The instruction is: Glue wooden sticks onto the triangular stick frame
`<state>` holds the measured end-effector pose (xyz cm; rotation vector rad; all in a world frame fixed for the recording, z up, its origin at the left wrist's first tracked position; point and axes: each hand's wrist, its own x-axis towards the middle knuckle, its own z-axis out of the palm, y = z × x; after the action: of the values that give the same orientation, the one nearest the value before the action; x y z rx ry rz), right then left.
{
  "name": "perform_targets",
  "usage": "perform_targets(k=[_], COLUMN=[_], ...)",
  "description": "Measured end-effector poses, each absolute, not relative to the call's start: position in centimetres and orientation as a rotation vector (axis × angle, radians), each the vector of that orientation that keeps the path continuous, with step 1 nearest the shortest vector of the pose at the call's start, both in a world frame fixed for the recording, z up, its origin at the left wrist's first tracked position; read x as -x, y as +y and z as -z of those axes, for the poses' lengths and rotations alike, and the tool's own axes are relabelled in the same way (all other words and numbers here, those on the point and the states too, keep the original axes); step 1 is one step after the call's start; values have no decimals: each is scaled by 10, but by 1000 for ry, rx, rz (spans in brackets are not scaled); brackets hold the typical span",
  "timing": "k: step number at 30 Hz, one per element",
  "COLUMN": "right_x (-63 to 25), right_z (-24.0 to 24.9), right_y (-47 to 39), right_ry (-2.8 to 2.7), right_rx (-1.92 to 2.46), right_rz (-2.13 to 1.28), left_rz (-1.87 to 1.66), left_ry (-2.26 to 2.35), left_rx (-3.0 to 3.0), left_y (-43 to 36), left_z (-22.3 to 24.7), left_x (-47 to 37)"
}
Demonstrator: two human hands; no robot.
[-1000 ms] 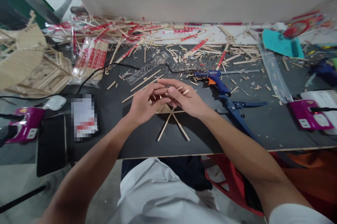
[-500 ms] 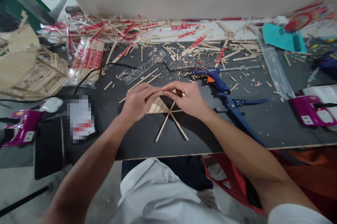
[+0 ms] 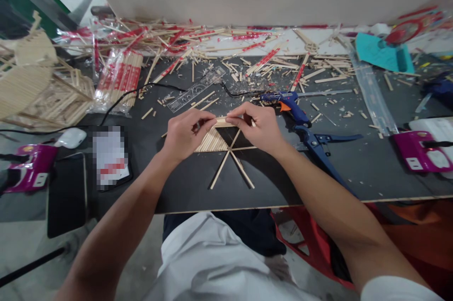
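Note:
Several short wooden sticks [image 3: 222, 122] lie side by side between my two hands, at the top of a spoked stick frame [image 3: 230, 149]. My left hand [image 3: 189, 131] pinches their left end with thumb and forefinger. At the right end, my right hand [image 3: 256, 126] is closed on them in the same way. One wedge of the frame, filled with parallel sticks [image 3: 211, 141], shows below my left hand. Bare spokes point toward the table's front edge and to the right, the latter partly under my right hand.
A blue glue gun [image 3: 292, 105] and blue cutters [image 3: 320, 145] lie right of my hands. A clear ruler [image 3: 194, 91] lies behind. Wrapped sticks [image 3: 118, 77], phones [image 3: 67, 195] and a purple power strip [image 3: 33, 166] are left; offcuts litter the back.
My hands have moved apart from their touching fingertips, and the sticks between them now show. The view has shifted slightly.

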<state>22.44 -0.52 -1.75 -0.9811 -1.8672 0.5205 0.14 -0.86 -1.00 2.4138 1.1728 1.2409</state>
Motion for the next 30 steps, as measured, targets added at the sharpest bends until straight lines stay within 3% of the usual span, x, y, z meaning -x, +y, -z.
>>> perform_targets(k=[30], right_x=[-209], right_z=[15], right_y=[-19], right_ry=[-1935], right_rx=[1072], right_rz=[-324], left_rz=[-1192], left_ry=[1278], left_rx=[-2843], left_y=[-14], left_z=[12], left_x=[-9])
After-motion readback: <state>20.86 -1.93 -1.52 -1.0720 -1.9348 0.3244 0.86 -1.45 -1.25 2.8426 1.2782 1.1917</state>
